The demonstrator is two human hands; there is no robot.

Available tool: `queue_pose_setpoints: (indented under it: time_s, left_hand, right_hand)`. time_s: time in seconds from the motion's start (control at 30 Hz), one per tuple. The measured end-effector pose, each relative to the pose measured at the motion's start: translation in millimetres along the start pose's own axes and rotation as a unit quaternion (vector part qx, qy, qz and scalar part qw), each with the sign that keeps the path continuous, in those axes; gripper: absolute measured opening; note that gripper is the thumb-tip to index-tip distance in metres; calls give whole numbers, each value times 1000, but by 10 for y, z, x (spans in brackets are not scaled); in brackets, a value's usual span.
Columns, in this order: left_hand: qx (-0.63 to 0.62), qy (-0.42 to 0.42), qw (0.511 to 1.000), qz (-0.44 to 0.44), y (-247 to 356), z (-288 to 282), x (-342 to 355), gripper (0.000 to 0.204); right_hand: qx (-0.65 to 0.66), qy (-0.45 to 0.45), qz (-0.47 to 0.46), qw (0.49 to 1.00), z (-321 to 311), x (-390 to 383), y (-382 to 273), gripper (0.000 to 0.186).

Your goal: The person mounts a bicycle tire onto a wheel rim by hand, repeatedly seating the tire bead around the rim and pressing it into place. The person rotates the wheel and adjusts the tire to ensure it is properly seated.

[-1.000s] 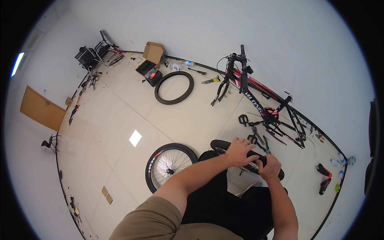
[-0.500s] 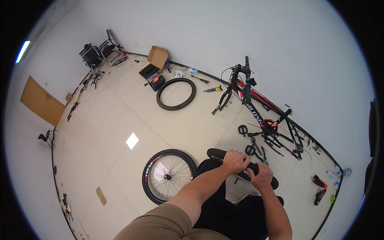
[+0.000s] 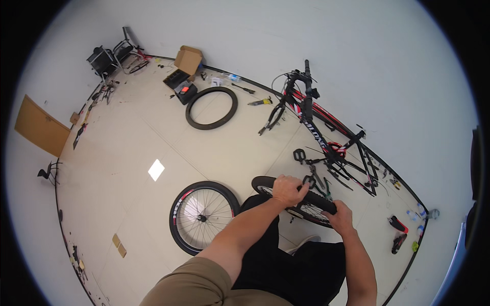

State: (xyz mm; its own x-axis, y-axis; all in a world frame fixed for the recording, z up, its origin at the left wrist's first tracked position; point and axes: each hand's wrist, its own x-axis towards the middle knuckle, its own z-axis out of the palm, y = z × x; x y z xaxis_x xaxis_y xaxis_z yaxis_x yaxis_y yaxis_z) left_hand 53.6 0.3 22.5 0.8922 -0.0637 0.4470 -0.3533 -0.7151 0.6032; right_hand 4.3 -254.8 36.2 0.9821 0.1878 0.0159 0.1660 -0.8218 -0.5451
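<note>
A bicycle wheel with a black tyre (image 3: 317, 200) stands tilted in front of my knees, some of its spokes showing under the tyre. My left hand (image 3: 289, 189) is closed over the top of the tyre, left of its middle. Toward the tyre's right end, my right hand (image 3: 341, 216) grips it with the thumb on the near side. A gap of tyre lies between the two hands. On the floor to the left lies a second spoked wheel (image 3: 202, 218) with its tyre on. The far side of the held wheel is partly hidden by my hands and legs.
A black and red bicycle frame (image 3: 314, 133) leans along the wall, with a pedal (image 3: 299, 155) and hand tools (image 3: 318, 177) close by. Farther off are a loose tyre (image 3: 193, 122), a toolbox (image 3: 176, 79) and a cardboard box (image 3: 188, 60). A saddle (image 3: 397, 224) lies right.
My right hand has slid along the tyre to the right, away from my left hand. The left hand keeps its hold. The whole view has shifted slightly.
</note>
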Motion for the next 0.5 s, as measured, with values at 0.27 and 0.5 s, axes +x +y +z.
queue_pose_setpoints:
  time_s: [0.27,0.5]
  left_hand:
    - [-28,8,999,-37,-141,72,-79,30]
    - [-46,69,988,134,398,5,-56,19]
  right_hand:
    - [-36,34,-49,998,-115,-24,-264,36]
    - [-46,6,-41,998,15,-43,-311,30]
